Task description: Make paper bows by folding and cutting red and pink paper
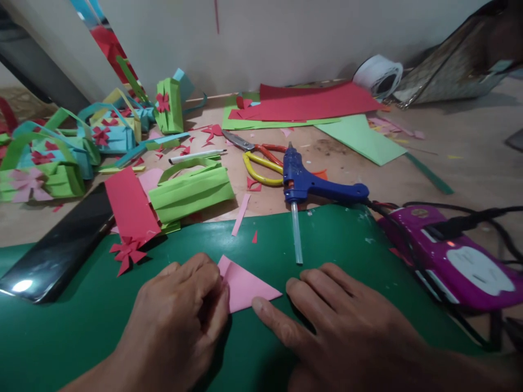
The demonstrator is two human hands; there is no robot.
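Observation:
A folded piece of pink paper point(247, 287), roughly a triangle, lies on the green mat point(102, 326). My left hand point(180, 316) pinches its left edge between thumb and curled fingers. The thumb of my right hand point(339, 316) rests on the paper's lower edge near the right-hand point. Its other fingers lie stretched out on the mat, apart from the paper. Beyond my right hand, a blue hot glue gun point(302, 179) has a clear glue stick point(297, 234) pointing toward me. A red paper flower point(128, 253) sits beyond my left hand.
Behind the mat are a green paper bag point(192, 193), scissors point(265, 160), a white pen point(196, 156) and red sheets point(314, 102). A black phone point(57, 250) lies left. Several small paper bags point(110, 139) stand back left. A purple power strip point(457, 256) with cables is right.

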